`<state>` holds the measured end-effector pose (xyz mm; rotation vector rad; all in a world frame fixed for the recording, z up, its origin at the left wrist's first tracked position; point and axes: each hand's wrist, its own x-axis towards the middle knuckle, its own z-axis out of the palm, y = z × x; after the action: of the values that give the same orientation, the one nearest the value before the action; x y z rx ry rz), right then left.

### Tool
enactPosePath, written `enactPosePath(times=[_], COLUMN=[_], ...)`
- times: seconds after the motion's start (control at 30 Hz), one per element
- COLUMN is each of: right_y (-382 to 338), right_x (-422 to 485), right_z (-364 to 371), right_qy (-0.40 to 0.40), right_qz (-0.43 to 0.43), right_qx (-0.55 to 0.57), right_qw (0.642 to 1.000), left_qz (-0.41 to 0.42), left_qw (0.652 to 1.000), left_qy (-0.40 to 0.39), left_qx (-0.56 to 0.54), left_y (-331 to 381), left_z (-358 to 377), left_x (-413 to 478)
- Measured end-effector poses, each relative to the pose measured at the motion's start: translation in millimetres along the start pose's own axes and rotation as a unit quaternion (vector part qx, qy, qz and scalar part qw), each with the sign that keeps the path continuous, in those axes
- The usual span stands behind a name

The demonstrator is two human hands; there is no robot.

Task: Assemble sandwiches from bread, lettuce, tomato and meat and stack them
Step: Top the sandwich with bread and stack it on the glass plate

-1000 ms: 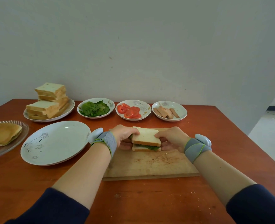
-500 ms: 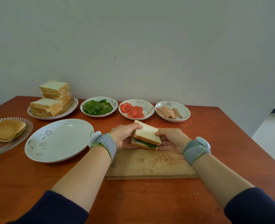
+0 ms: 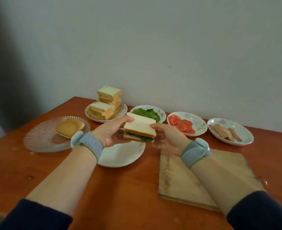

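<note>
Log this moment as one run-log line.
sandwich: held aloft at white plate, off cutting board | left hand: grips it | right hand: grips it | next: likely set down

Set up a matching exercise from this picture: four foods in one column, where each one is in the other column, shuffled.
Column one:
1. sandwich
2. tomato slices
3. meat strips
4. bread slices

Column two:
A. farthest right of all the food
B. held between the left hand and the right hand
C. stacked just left of the lettuce
D. just right of the lettuce

Pairs: 1-B; 2-D; 3-A; 4-C
</note>
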<state>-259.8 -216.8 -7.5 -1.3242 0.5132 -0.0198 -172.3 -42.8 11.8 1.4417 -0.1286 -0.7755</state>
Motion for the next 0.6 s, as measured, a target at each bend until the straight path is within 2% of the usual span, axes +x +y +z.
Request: enactPosePath(times=[0.23,0.37,0.6], right_y=[1,2,4], right_x=[51,76,114], right_z=[105,155,221], right_qy=[-0.064,-0.087,-0.077], right_qz=[0.022,0.021,0.005], right_qx=[-0.044,-0.046,-0.067], right_qw=[0.997,0.995,0.995], left_qz=[0.007,0.007,0.050], left_qw=[0.996,0.991,0.968], left_qy=[0.078,0.097,0.236], left_qx=[-0.048,-0.088,-0.063], left_y=[11,19,24], left_z=[-113,-161,-222], left_x=[-5,-7,17])
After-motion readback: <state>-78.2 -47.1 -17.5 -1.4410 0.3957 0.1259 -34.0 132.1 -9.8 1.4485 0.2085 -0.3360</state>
